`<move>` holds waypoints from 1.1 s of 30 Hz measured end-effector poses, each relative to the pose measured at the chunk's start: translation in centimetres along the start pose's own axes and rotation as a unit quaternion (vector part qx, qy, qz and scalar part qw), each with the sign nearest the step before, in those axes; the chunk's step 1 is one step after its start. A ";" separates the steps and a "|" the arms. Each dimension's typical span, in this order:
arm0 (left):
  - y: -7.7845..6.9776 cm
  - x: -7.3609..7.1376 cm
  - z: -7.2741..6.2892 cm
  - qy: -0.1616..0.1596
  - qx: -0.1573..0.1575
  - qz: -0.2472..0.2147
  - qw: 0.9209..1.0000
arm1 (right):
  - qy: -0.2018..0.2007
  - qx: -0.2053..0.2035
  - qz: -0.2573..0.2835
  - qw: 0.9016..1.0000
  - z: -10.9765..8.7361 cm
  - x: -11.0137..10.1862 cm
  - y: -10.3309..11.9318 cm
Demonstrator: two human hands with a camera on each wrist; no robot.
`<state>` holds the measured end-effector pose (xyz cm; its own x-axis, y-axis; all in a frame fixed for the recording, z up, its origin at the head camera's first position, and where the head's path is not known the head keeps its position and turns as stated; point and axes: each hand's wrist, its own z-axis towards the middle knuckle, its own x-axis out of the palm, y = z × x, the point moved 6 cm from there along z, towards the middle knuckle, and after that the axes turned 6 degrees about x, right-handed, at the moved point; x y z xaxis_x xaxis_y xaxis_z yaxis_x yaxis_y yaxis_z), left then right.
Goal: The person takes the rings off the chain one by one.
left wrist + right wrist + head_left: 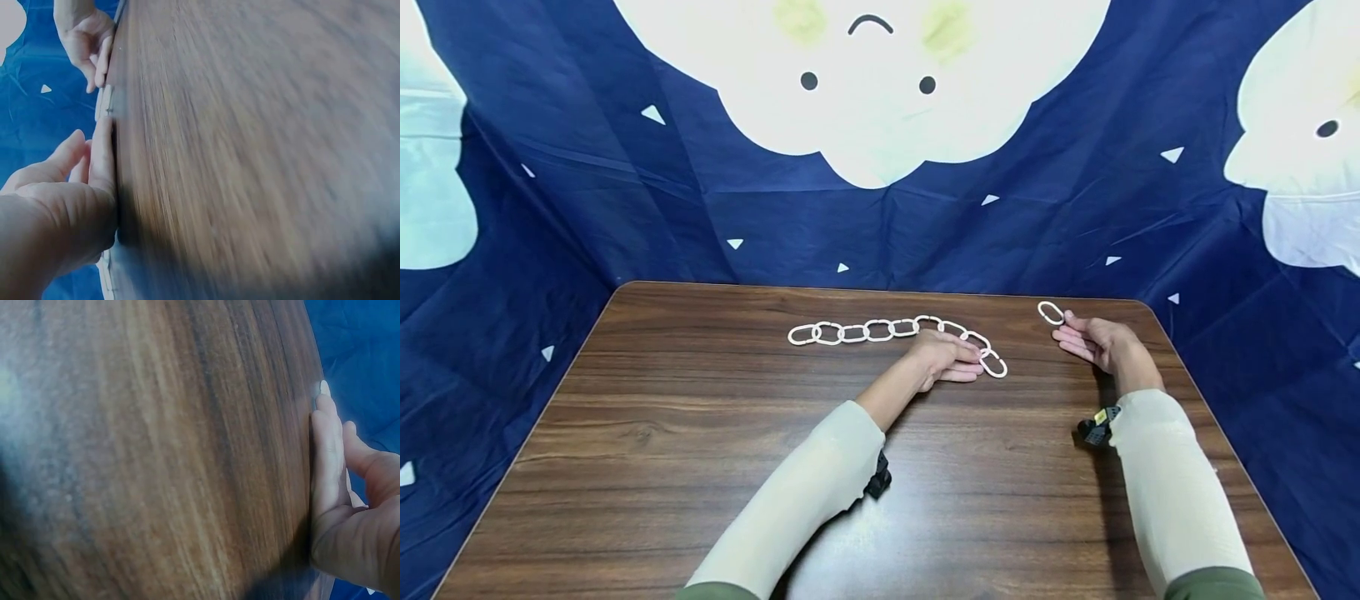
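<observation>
A chain of several white plastic links [878,331] lies across the far part of the wooden table, its right end curving toward me. My left hand [946,357] is over the right part of the chain and hides some of it. Its fingertips are at the last links [995,364], the fingers fairly straight and the thumb apart from them in the left wrist view. One loose white link [1050,313] lies to the right, near the back edge. My right hand [1099,340] rests on the table beside it, fingers extended and fingertips at its near edge. The thumb [354,440] stands apart.
The brown wooden table [700,467] ends at a back edge close behind the links. Dark blue cloth [760,217] with white cloud shapes hangs behind and at both sides. Each sleeve carries a small black wrist camera [1097,427].
</observation>
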<state>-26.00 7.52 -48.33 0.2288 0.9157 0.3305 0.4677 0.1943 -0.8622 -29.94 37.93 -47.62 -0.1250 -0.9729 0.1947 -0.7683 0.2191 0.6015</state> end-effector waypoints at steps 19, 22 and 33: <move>-0.6 -1.3 -0.2 -0.029 0.066 0.032 0.997 | -0.076 -0.077 -0.015 0.994 -1.4 0.6 -0.5; -0.8 -1.3 -0.1 -0.022 0.077 0.039 0.996 | -0.086 -0.098 -0.024 0.991 -1.8 0.8 -0.9; -1.3 -1.0 0.3 0.000 0.061 0.078 0.995 | -0.075 -0.112 -0.182 0.974 -2.4 3.1 -3.3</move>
<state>-27.11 6.44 -47.73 0.2903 0.9381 0.1890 0.3201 0.0909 -0.9430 -26.31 34.34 -47.14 0.0268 -0.9855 -0.1675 -0.6251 -0.1473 0.7665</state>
